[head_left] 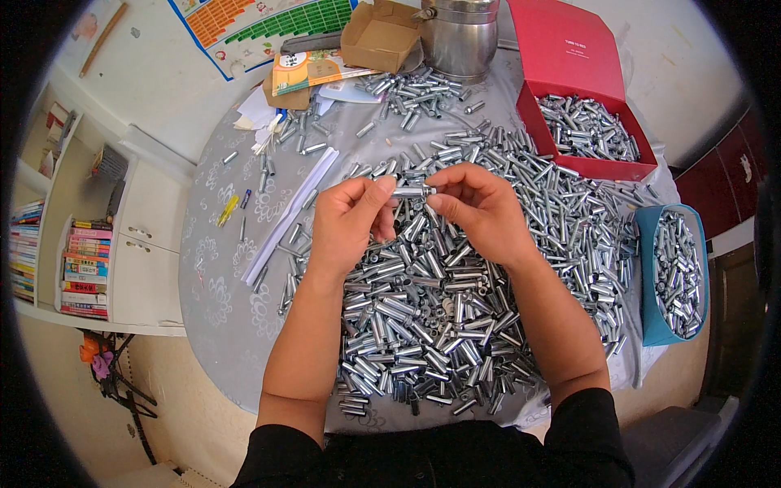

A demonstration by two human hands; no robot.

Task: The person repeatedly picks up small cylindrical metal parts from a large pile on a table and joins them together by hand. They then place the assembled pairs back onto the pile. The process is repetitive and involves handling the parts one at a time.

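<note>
Between my two hands, above the middle of the table, is a shiny metal expansion bolt (412,192), held level. My left hand (351,218) pinches its left end between thumb and fingers. At its right end, the thumb and forefinger of my right hand (482,210) close on it. The fingertips partly cover both ends. Below and around my hands spreads a large heap of similar loose metal sleeves and bolts (423,317), lying in all directions.
At the back right stands an open red box (561,163) full of metal pieces; a blue fabric bin (651,281) of them is at the right edge. A steel pot (460,41) and cardboard box (378,37) stand at the back. Folded white paper (291,215) lies left.
</note>
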